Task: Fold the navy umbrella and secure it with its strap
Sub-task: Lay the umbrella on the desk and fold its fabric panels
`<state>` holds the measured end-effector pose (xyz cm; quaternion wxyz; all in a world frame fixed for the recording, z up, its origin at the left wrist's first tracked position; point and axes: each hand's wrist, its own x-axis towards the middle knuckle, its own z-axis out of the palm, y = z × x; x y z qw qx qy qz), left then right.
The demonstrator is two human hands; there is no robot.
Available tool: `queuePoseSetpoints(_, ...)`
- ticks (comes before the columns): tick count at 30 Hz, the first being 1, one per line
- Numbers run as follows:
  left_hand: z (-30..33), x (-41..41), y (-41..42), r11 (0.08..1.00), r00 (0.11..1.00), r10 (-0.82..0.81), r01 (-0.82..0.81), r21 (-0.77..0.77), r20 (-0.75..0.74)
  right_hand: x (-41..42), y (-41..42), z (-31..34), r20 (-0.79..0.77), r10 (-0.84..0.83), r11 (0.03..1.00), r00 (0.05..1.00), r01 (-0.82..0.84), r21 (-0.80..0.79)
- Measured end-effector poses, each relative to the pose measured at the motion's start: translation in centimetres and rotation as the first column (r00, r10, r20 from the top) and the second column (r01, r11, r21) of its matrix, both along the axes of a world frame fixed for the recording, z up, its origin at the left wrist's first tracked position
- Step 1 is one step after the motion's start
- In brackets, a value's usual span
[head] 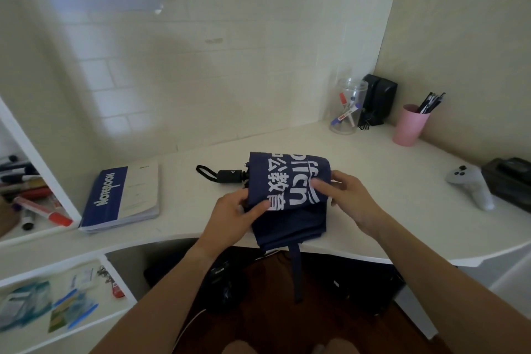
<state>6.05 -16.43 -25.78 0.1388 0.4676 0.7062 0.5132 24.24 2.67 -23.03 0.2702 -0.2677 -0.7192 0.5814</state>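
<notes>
The navy umbrella [290, 218] lies collapsed on the white desk [388, 178], its canopy with white lettering spread loosely and facing up. Its black handle [231, 176] with a wrist loop [205, 172] points left. The navy strap [297, 270] hangs loose over the desk's front edge. My left hand [232, 214] grips the canopy's left edge, thumb on the lettering. My right hand [349, 195] holds the canopy's right side, with its fingers pressing on the fabric.
A blue and white notebook [122, 197] lies left of the umbrella. At the back right stand a clear jar of markers [346, 106], a black speaker [379, 98] and a pink pen cup [409, 125]. A white controller [471, 185] lies at the right. Shelves with markers [31, 201] are on the left.
</notes>
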Motion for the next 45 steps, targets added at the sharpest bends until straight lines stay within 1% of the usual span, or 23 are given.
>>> queuePoseSetpoints(2,-0.1,-0.1,0.1,1.000,0.999,0.001,0.000,-0.023,0.044,0.2,0.5,-0.2,0.065,0.089,0.995,0.994,-0.091,0.034)
queuePoseSetpoints(4,-0.5,-0.4,0.0,0.998,0.998,-0.018,0.022,-0.059,0.067,0.4,0.9,-0.5,0.132,0.116,0.991,0.984,-0.124,0.057)
queuePoseSetpoints(8,-0.9,0.0,-0.7,0.982,0.975,-0.127,0.149,-0.114,0.181,1.1,0.9,-0.5,0.091,0.129,0.991,0.988,-0.123,-0.060)
queuePoseSetpoints(11,-0.4,0.1,-1.1,0.962,0.969,-0.180,0.209,-0.173,0.171,1.4,0.3,-0.7,0.066,0.107,0.986,0.992,-0.097,-0.138)
queuePoseSetpoints(12,-0.1,0.2,-1.1,0.959,0.960,-0.188,0.225,-0.174,0.206,1.3,0.1,-0.9,0.073,0.095,0.987,0.993,-0.084,-0.140)
queuePoseSetpoints(14,0.3,0.3,-0.9,0.971,0.926,-0.150,0.205,-0.126,0.346,1.2,-0.3,-1.1,0.076,0.079,0.988,0.994,-0.068,-0.137)
queuePoseSetpoints(15,0.2,0.4,-0.7,0.983,0.914,-0.102,0.154,-0.103,0.392,1.1,-0.5,-1.1,0.069,0.067,0.989,0.995,-0.058,-0.134)
queuePoseSetpoints(16,0.0,0.5,-0.4,0.992,0.918,-0.049,0.091,-0.089,0.394,1.0,-0.7,-1.3,0.061,0.053,0.990,0.997,-0.045,-0.132)
queuePoseSetpoints(20,-1.8,-0.3,0.1,0.990,0.985,0.073,-0.052,-0.132,0.157,1.2,-0.6,-2.0,0.055,0.009,0.991,0.998,-0.002,-0.132)
queuePoseSetpoints(23,-2.3,-1.0,0.0,0.985,0.997,0.074,-0.067,-0.160,0.034,1.6,-0.4,-2.4,0.049,-0.004,0.994,0.999,0.010,-0.105)
queuePoseSetpoints(27,-2.7,-0.9,-0.4,0.983,0.990,0.081,-0.098,-0.154,-0.115,2.3,0.1,-2.6,0.063,0.055,0.991,0.997,-0.047,-0.122)
queuePoseSetpoints(30,-3.0,-0.8,-0.6,0.985,0.986,0.101,-0.118,-0.128,-0.132,2.4,0.5,-2.9,0.098,0.116,0.988,0.988,-0.105,-0.111)
queuePoseSetpoints(32,-2.6,-0.5,-0.9,0.992,0.994,0.082,-0.088,-0.091,-0.069,2.4,0.4,-3.0,0.126,0.143,0.988,0.982,-0.135,-0.071)
queuePoseSetpoints(34,-2.2,-0.3,-1.2,0.998,1.000,-0.018,0.018,-0.063,-0.008,2.4,0.1,-2.8,0.176,0.145,0.989,0.974,-0.150,0.017)
queuePoseSetpoints(36,-2.5,-0.6,-1.2,0.994,0.991,-0.070,0.059,-0.092,-0.117,2.5,0.0,-2.4,0.262,0.118,0.969,0.958,-0.169,0.179)
queuePoseSetpoints(38,-2.7,-0.7,-0.9,0.988,0.979,-0.064,0.036,-0.147,-0.192,2.3,-0.4,-1.6,0.367,0.030,0.903,0.930,-0.183,0.390)
queuePoseSetpoints(39,-2.8,-0.6,-0.8,0.987,0.977,-0.055,0.021,-0.162,-0.207,2.0,-0.9,-1.2,0.372,-0.042,0.845,0.927,-0.165,0.508)
queuePoseSetpoints(40,-2.8,-0.5,-0.7,0.985,0.973,-0.050,0.010,-0.173,-0.227,1.7,-1.4,-0.7,0.312,-0.124,0.749,0.942,-0.117,0.653)
queuePoseSetpoints(41,-2.8,-0.3,-0.7,0.982,0.966,-0.049,0.000,-0.188,-0.254,1.2,-2.0,-0.4,0.199,-0.178,0.609,0.964,-0.051,0.791)
queuePoseSetpoints(42,-2.8,-0.2,-0.7,0.979,0.956,-0.049,-0.010,-0.201,-0.288,0.6,-2.4,-0.2,0.098,-0.180,0.461,0.979,-0.004,0.888)
queuePoseSetpoints(43,-2.8,-0.1,-0.7,0.977,0.945,-0.051,-0.020,-0.212,-0.322,0.1,-2.8,-0.2,0.060,-0.149,0.353,0.987,-0.003,0.936)
queuePoseSetpoints(44,-2.7,-0.1,-0.7,0.975,0.937,-0.053,-0.026,-0.219,-0.346,-0.4,-2.9,-0.6,0.101,-0.114,0.313,0.988,-0.061,0.948)
queuePoseSetpoints(45,-2.6,-0.2,-0.8,0.975,0.933,-0.055,-0.027,-0.220,-0.355,-0.8,-2.9,-1.1,0.204,-0.095,0.327,0.974,-0.163,0.931)
